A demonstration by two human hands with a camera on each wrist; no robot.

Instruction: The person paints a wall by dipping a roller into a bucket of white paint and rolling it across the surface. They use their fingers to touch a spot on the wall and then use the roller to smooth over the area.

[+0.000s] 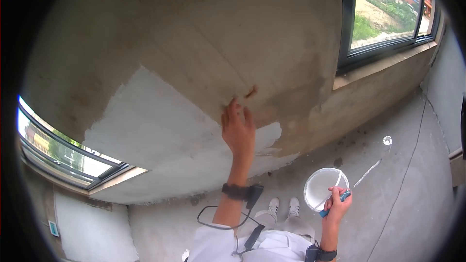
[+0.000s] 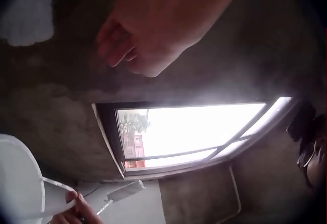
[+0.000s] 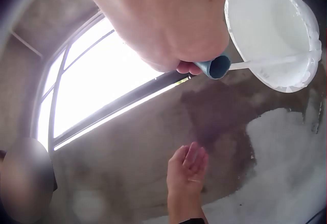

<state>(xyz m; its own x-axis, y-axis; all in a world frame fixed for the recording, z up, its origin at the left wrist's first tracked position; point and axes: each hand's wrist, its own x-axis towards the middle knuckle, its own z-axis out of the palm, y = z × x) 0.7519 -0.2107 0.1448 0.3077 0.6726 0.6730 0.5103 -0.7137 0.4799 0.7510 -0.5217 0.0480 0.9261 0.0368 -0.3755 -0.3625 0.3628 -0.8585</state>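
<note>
Right hand (image 1: pixel 337 204): gripping roller (image 2: pixel 125 190) by its handle (image 1: pixel 346 196), seemingly also bail (image 1: pixel 339 178) of bucket (image 1: pixel 306 191). Roller: projecting past bucket. Left hand (image 1: pixel 239 133): holding nothing, fingers loosely bending; wall (image 1: pixel 194 34) contact unclear. Risk: shared grip possibly slipping, bucket tipping.

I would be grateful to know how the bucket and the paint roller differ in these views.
The bucket is wide, round and open-topped, while the roller is a long, slim tool. The bucket looks white, whereas the roller pairs a pale head with a blue handle, held in the right grip. Both show white or pale surfaces.
</note>
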